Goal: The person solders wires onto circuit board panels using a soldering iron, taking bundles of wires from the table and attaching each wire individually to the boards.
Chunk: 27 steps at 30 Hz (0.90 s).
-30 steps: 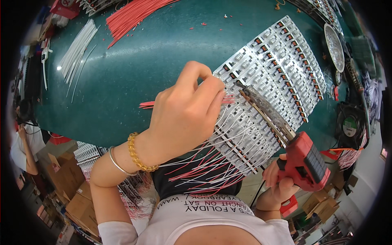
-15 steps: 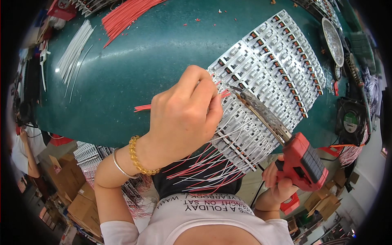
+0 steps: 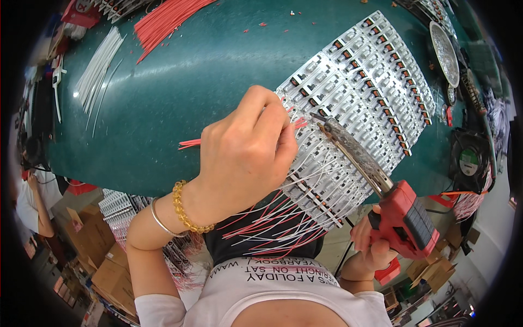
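My left hand is closed around a small bundle of red wires; their tails stick out on its left and their ends show past the fingertips. It rests over the left edge of a silvery panel of small circuit modules. My right hand grips a red and black soldering gun, its metal barrel slanting up and left across the panel. The iron's tip is just right of the red wire ends, apart from them as far as I can see. White and red wires hang from the panel's near edge.
On the green table lie a bundle of red wires and a bundle of white wires. A metal dish and a black fan are at the right. Cardboard boxes stand lower left.
The soldering gun has shifted slightly right and down, drawing its tip a little away from the wire ends. My left hand has hardly moved and still holds the red wires.
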Motion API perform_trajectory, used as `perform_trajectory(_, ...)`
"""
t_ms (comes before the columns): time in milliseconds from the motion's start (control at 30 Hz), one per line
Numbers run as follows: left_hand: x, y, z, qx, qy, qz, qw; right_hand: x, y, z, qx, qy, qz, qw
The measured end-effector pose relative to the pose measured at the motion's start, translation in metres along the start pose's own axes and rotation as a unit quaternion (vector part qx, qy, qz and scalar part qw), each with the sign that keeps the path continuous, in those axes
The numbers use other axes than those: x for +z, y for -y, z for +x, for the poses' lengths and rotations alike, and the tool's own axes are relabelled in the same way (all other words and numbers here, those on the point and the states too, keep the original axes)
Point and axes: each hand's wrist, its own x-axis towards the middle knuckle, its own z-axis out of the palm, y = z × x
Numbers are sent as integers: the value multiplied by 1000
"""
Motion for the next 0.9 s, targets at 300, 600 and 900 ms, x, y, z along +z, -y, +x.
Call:
perform_trajectory(300,-9,-9,2,-14,5,-28,999,-2,-2,-1,-10,15,6,1000)
perform_trajectory(600,5,-10,-4,0,-2,-23,1000,-11,-3,-8,0,26,34,999)
perform_trajectory(900,-2,-15,-1,-42,43,-25,998,-22,-17,-20,43,-8,14,999)
